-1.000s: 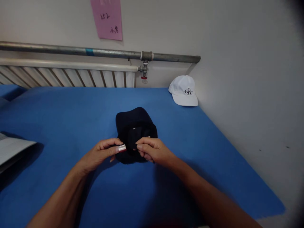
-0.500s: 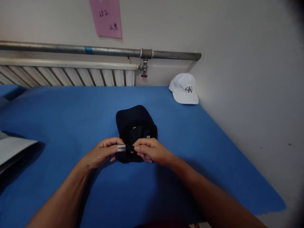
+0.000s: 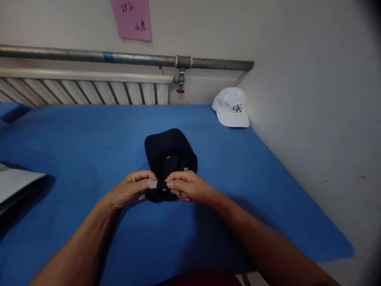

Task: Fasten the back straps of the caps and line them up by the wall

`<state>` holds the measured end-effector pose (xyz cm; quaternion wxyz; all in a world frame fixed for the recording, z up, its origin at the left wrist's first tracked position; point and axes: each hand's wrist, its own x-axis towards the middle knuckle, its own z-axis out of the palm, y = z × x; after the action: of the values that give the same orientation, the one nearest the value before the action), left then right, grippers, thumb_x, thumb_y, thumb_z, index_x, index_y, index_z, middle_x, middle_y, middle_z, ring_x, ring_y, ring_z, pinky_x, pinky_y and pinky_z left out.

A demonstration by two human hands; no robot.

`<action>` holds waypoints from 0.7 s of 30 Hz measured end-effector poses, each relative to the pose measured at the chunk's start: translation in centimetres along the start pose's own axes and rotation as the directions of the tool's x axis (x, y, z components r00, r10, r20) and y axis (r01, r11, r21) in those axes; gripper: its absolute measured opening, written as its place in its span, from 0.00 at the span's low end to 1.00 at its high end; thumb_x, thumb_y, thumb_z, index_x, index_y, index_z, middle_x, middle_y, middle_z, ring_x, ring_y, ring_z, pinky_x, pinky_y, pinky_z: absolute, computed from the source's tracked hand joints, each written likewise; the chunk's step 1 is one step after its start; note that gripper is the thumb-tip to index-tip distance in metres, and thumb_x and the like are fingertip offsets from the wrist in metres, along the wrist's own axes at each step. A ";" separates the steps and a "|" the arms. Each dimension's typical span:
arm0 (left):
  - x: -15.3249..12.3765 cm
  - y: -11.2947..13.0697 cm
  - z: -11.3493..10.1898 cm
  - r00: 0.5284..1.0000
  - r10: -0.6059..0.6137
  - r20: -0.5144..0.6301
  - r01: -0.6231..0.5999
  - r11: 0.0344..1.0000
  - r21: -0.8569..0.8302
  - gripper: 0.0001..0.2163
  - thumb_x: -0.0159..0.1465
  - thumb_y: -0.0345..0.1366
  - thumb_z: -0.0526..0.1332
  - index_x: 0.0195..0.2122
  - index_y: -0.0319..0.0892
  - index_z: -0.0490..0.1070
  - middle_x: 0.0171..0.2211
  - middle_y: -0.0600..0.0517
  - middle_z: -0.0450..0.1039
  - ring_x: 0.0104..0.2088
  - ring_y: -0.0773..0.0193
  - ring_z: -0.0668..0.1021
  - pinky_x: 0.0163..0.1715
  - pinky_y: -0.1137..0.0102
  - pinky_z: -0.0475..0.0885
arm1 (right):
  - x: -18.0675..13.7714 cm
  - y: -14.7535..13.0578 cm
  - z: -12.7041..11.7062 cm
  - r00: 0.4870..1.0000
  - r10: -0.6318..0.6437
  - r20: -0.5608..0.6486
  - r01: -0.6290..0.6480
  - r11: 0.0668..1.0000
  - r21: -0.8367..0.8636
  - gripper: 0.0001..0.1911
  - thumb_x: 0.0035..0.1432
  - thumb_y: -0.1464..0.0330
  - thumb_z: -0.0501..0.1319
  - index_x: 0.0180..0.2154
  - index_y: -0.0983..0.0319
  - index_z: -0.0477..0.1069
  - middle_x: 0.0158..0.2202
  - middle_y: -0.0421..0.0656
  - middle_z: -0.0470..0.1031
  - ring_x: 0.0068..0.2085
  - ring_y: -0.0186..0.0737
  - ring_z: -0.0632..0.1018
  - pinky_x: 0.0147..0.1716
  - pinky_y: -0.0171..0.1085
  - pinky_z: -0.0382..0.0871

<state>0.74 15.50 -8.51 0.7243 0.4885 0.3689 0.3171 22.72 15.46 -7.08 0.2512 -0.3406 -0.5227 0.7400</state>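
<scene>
A dark navy cap (image 3: 169, 153) lies on the blue table (image 3: 89, 143) with its back opening towards me. My left hand (image 3: 131, 190) pinches the silver-tipped end of the cap's rear strap (image 3: 157, 184). My right hand (image 3: 186, 186) pinches the other part of the same strap, fingers closed. Both hands meet at the near edge of the cap, almost touching each other.
A white cap (image 3: 232, 108) with a dark logo sits at the far right corner by the wall. A radiator (image 3: 83, 92) and metal pipes (image 3: 125, 58) run along the back wall under a pink note (image 3: 131, 19). Grey sheets (image 3: 14, 186) lie at the left edge.
My two hands have drawn closer together on the strap, so less of the silver end shows. The view has tilted slightly downward. The navy cap stays in place.
</scene>
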 end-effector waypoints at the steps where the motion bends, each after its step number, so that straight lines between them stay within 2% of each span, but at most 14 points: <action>1: 0.0 0.0 0.0 1.000 0.003 0.003 -0.003 1.000 -0.008 0.12 0.57 0.43 0.67 0.28 0.39 0.74 0.20 0.57 0.64 0.18 0.74 0.62 0.17 0.77 0.57 | 0.0 0.0 -0.1 1.000 -0.003 0.007 0.003 1.000 0.006 0.07 0.56 0.65 0.61 0.32 0.63 0.72 0.18 0.31 0.60 0.16 0.23 0.60 0.14 0.27 0.51; 6: 0.0 0.0 0.1 0.999 -0.026 -0.033 0.026 1.000 0.001 0.12 0.55 0.43 0.68 0.26 0.38 0.73 0.20 0.57 0.63 0.19 0.74 0.62 0.18 0.77 0.58 | 0.1 0.2 -0.5 0.999 0.005 0.035 -0.006 1.000 0.019 0.09 0.57 0.64 0.61 0.33 0.64 0.73 0.20 0.32 0.61 0.17 0.23 0.59 0.15 0.27 0.52; 14: 0.1 -0.2 -0.2 1.000 0.005 0.027 -0.005 1.000 -0.009 0.12 0.57 0.43 0.66 0.28 0.38 0.74 0.21 0.56 0.65 0.19 0.74 0.63 0.18 0.77 0.59 | 0.2 0.4 -0.4 0.998 0.005 0.061 -0.007 0.999 0.034 0.07 0.57 0.65 0.61 0.34 0.64 0.73 0.19 0.32 0.61 0.17 0.23 0.60 0.15 0.27 0.52; 21: 0.1 -0.2 0.0 0.999 -0.037 -0.002 0.037 0.999 0.023 0.12 0.55 0.44 0.67 0.28 0.38 0.73 0.20 0.57 0.63 0.19 0.73 0.63 0.17 0.77 0.59 | 0.4 0.7 -0.4 0.998 0.013 0.067 -0.016 0.999 0.046 0.07 0.55 0.65 0.62 0.33 0.63 0.71 0.19 0.32 0.61 0.17 0.24 0.60 0.15 0.27 0.51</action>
<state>0.85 15.54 -8.73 0.7242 0.4896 0.3820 0.2999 22.73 15.75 -7.87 0.2361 -0.3133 -0.5110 0.7648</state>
